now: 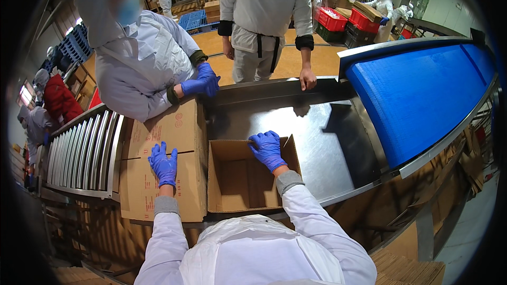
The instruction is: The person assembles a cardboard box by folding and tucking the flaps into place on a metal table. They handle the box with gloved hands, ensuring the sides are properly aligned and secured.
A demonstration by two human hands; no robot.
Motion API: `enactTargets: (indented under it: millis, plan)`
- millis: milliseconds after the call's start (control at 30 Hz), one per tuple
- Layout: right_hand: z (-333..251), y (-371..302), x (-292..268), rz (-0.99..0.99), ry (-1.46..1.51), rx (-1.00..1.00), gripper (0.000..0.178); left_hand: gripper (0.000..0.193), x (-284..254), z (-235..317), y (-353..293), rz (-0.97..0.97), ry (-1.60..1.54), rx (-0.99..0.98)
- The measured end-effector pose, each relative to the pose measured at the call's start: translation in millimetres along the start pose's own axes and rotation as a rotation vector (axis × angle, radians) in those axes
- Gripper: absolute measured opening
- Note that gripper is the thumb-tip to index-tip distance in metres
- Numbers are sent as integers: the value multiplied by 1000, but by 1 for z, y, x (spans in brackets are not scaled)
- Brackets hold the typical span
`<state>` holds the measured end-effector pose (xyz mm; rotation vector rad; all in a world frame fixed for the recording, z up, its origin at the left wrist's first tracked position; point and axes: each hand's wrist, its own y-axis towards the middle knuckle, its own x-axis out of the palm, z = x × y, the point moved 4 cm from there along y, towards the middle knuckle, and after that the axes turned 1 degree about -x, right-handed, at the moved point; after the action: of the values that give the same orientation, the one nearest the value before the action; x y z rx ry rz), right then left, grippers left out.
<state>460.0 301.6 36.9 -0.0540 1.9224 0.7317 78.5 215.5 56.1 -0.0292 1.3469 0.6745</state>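
Observation:
My left hand [163, 165], in a blue glove, lies with its fingers spread on printed brown cardboard [138, 182]. A seam crosses that cardboard's top; I cannot tell whether it is one closed carton or a flat stack. Right beside it stands an open cardboard box [228, 178], with only bare brown walls and bottom showing inside. My right hand [268, 150], gloved in blue too, is bent over this box's far rim near its right corner. Its fingertips are partly hidden behind the rim.
A metal work surface [311, 150] extends right toward a raised blue conveyor belt [417, 105]. Metal rollers [87, 150] lie at the left. Across the surface, one person [137, 58] leans on the printed cardboard; another [266, 16] rests a hand on the far edge. Cardboard sheets [406, 269] lie low right.

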Motion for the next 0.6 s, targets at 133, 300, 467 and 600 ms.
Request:
enactTargets:
  millis: [133, 300, 467, 600]
  plan:
    - [2, -1, 0, 8, 1, -3, 20, 59, -1, 4, 0, -8, -2, -2]
    - [2, 0, -1, 27, -27, -18, 19, 59, -5, 7, 0, -15, 8, -6]
    - [1, 0, 0, 12, -32, -13, 19, 59, -4, 4, -1, 2, 3, 3]
    - [2, 1, -1, 5, -10, 0, 18, 60, -1, 3, -1, -8, -6, 4]
